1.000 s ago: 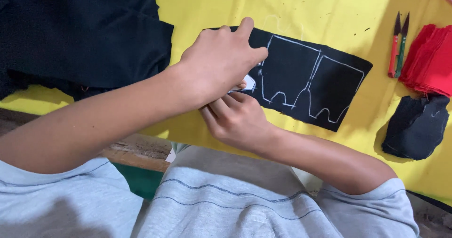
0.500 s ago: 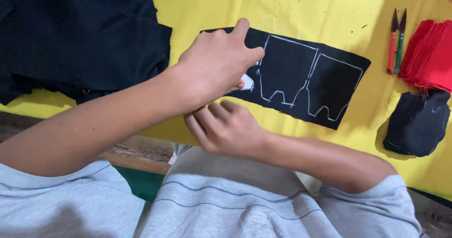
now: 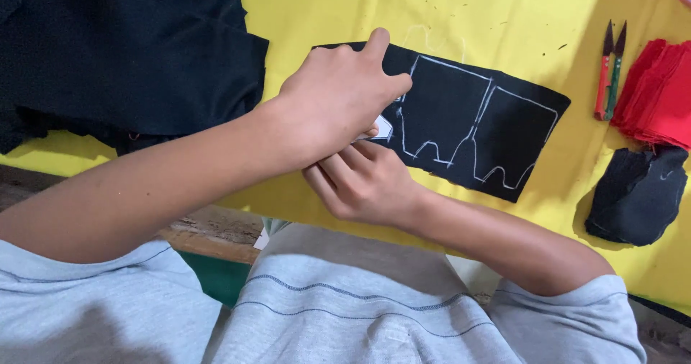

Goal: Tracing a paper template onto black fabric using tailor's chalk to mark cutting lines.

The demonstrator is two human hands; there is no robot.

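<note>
Here the left hand [image 3: 338,101] presses flat on the black fabric strip [image 3: 497,130] near the desk's [image 3: 324,11] front edge; the right hand [image 3: 363,184] pinches white chalk [image 3: 381,127]; the cloth looks soft, light, best pinned flat.

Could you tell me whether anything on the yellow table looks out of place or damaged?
Nothing is damaged. Small dark specks dot the yellow table, and faint chalk marks sit on it just above the black cloth strip.
</note>
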